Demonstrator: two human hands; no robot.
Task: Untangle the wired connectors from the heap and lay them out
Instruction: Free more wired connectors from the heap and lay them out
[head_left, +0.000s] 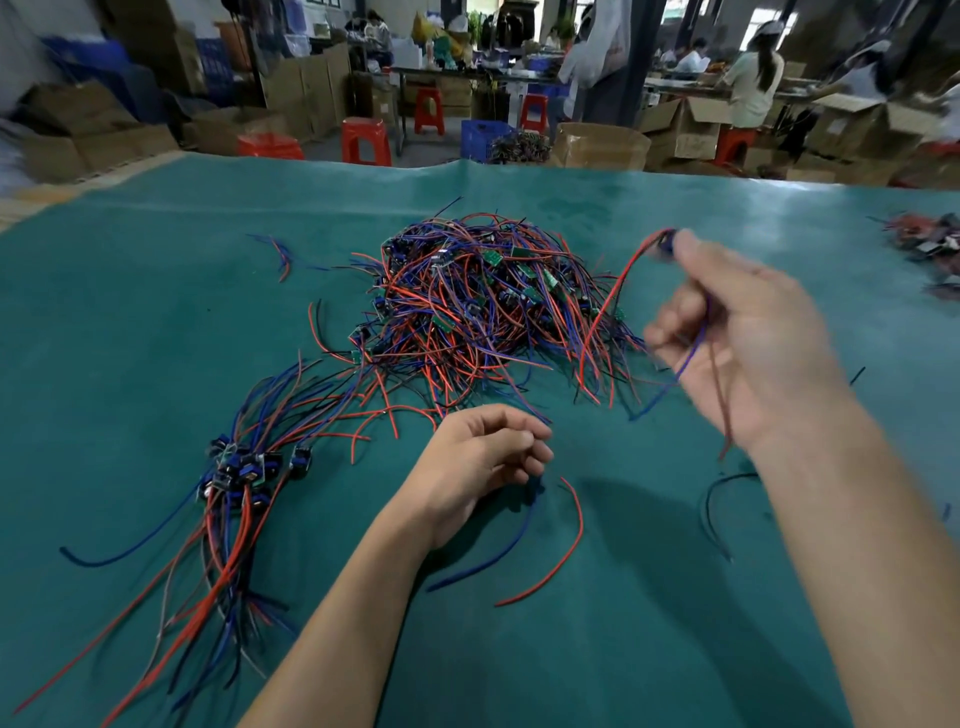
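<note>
The connector (667, 244) hangs pinched at the fingertips of the raised right hand (748, 332), its wires trailing down toward the near edge of the table (675, 623). The laid-out bunch (244, 467) lies far across to the left, nearer the left hand (483, 462), which rests loosely curled; whether it pinches the blue wire (498, 545) I cannot tell.

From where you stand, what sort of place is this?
Most likely a small electronics assembly workshop. A heap of red and blue wired connectors lies on a green-covered worktable, stacked cardboard boxes and red plastic stools fill the floor behind, and other workers stand at benches.
</note>
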